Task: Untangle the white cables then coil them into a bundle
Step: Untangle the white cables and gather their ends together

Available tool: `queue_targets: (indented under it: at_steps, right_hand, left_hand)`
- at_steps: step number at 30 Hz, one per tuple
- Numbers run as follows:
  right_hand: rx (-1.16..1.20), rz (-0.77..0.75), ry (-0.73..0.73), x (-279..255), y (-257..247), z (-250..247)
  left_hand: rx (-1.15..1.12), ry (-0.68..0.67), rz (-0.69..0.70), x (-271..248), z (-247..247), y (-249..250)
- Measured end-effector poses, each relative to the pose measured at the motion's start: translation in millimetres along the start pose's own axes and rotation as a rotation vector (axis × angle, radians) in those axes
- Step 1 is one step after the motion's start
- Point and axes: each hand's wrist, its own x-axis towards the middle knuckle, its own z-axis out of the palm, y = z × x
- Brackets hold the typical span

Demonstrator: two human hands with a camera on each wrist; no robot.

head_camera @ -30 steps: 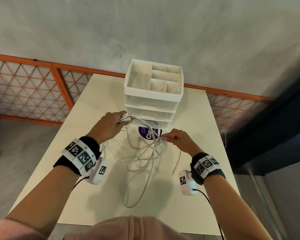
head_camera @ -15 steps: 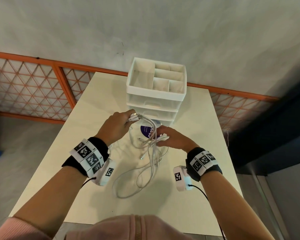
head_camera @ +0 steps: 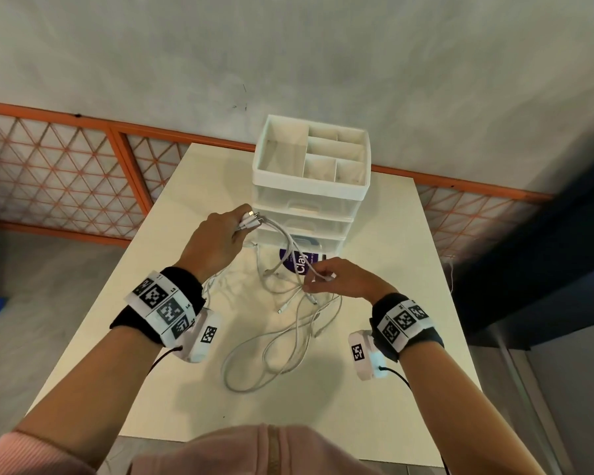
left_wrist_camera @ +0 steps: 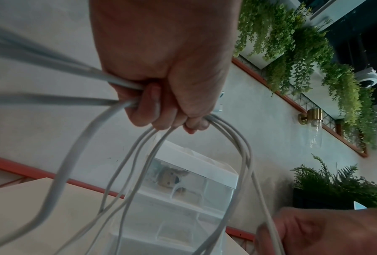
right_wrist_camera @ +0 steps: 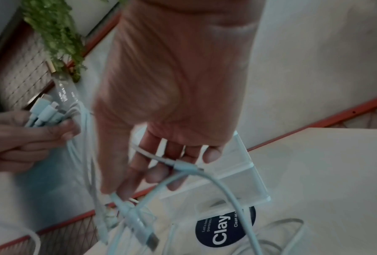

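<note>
Left hand [head_camera: 216, 241] fisted thin white cables [head_camera: 282, 323] by their plugs; right hand [head_camera: 340, 281] apparently pinched one plug. Untangling underway; next, draw it free.

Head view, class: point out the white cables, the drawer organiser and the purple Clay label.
white cables [head_camera: 271, 351], head view, loops on table
drawer organiser [head_camera: 311, 190], head view, top tray's front wall
Clay label [head_camera: 300, 265], head view, lettering

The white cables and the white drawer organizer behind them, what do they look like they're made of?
White cables: likely soft rubbery plastic sheathing with a matte finish, since they droop in loose loops; the plug tips glint like metal. White drawer organizer: looks like rigid moulded plastic, with an opaque matte tray on top and translucent, frosted drawers.
</note>
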Motion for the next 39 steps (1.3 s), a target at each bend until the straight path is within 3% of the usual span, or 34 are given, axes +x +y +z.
queue_targets:
  at_steps: [2, 4, 6, 10, 13, 18, 23, 28, 32, 34, 39]
  right_hand:
    - [-0.061, 0.087, -0.019, 0, 6, 1]
    - [-0.125, 0.081, -0.030, -1, 15, 4]
    - [-0.139, 0.081, 0.059, 1, 26, 7]
    - [-0.096, 0.221, 0.198, 4, 44, 15]
    - [-0.175, 0.236, 0.135, -1, 55, 19]
    - [-0.304, 0.265, -0.205, -15, 77, 43]
    - [-0.421, 0.238, -0.076, -16, 93, 60]
    - [-0.192, 0.110, -0.057, -8, 55, 12]
    - [0.112, -0.033, 0.137, -11, -5, -24]
    - [0.213, -0.079, 0.204, -12, -29, -34]
    - [0.365, -0.124, 0.258, -1, -65, -24]
  left_hand:
    - [0.002, 0.018, 0.004, 0, -1, 0]
    - [0.017, 0.013, 0.009, 0, -3, -2]
    - [0.063, -0.020, -0.002, -2, -4, -5]
    - [0.155, -0.066, -0.044, -5, -4, -13]
    - [0.248, -0.047, -0.055, -7, -9, -23]
    - [0.364, -0.004, -0.100, -13, -22, -43]
    - [0.430, -0.084, -0.132, -19, -22, -35]
    - [0.493, -0.363, -0.220, -22, 2, -34]
    - [0.536, -0.463, -0.341, -26, 18, -34]
    - [0.454, -0.459, -0.391, -27, 22, -38]
    - [-0.237, -0.304, -0.393, -23, 22, -29]
